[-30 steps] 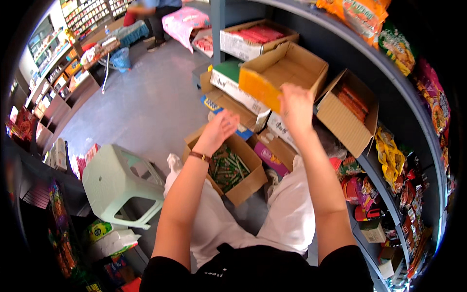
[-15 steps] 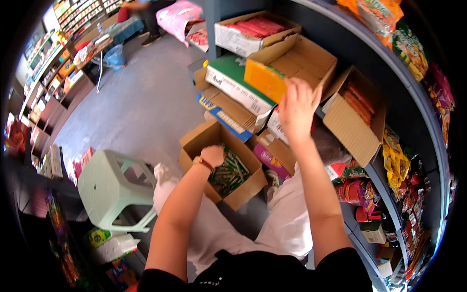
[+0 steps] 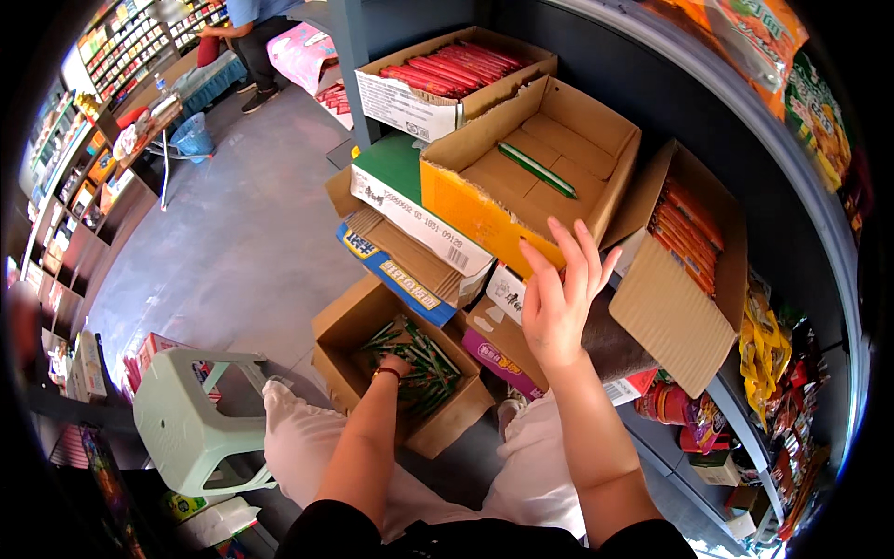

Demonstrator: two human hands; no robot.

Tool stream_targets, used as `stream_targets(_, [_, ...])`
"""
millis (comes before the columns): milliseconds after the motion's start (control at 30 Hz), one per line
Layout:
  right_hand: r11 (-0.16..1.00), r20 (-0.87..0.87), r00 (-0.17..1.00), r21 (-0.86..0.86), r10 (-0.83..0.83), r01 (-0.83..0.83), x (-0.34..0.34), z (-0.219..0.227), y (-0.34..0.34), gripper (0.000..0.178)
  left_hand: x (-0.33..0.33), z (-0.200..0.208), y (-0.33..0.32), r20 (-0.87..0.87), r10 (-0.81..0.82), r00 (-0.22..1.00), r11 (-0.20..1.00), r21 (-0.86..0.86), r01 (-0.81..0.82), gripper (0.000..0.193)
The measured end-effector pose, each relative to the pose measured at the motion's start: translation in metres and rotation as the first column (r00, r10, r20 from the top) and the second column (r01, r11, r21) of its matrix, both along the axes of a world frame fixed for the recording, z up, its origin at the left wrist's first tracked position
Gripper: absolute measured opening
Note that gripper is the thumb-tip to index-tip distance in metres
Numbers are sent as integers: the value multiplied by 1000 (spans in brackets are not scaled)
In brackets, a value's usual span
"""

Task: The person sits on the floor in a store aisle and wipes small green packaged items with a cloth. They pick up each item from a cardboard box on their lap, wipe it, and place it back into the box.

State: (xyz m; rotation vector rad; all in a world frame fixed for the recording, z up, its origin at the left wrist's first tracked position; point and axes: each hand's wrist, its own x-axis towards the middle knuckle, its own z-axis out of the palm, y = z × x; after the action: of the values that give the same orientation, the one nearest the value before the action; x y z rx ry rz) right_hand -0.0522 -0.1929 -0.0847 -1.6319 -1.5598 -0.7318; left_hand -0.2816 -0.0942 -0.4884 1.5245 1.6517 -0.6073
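My left hand (image 3: pixel 393 364) reaches down into an open cardboard box (image 3: pixel 337 328) on the floor, among many slim green wrapped sticks (image 3: pixel 430 352). Its fingertips are hidden between them. My right hand (image 3: pixel 562 312) is raised with fingers spread and nothing in it, just by the near corner of an open carton (image 3: pixel 484 212) with an orange side. One green wrapped stick (image 3: pixel 537 170) lies on that carton's bottom.
Behind the carton sits a box of red wrapped sticks (image 3: pixel 456 69); to its right, a tilted box holds orange-red sticks (image 3: pixel 687 233). A green-and-white box (image 3: pixel 419 219) lies underneath. A pale green stool (image 3: pixel 186 419) stands left. A person (image 3: pixel 256 37) sits far back.
My right hand has come off the carton's edge and its fingers have spread. My left hand has gone deeper among the green sticks. A green stick now shows inside the carton.
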Motion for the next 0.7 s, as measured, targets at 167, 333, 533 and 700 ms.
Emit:
stream_targets(167, [998,-61,998,-61,21,-24,-5,5,-8,25,2,-36,5,21,334,942,943,-7,-334,120])
stream_targets(333, [985,-111,993,-165,25,-44,4,3,-13,28,45,-29,-14,-44,481,875,877,31,-480,117])
stream_targets(533, [979,-133,991,-195,27,-53,0,7,-12,29,82,-26,-27,-307,341,889,936,199,-290,108])
stream_targets(700, [979,-128,991,-193,36,-60,7,3,-14,30,68,-13,-34,-282,372,885,924,206,-323,103])
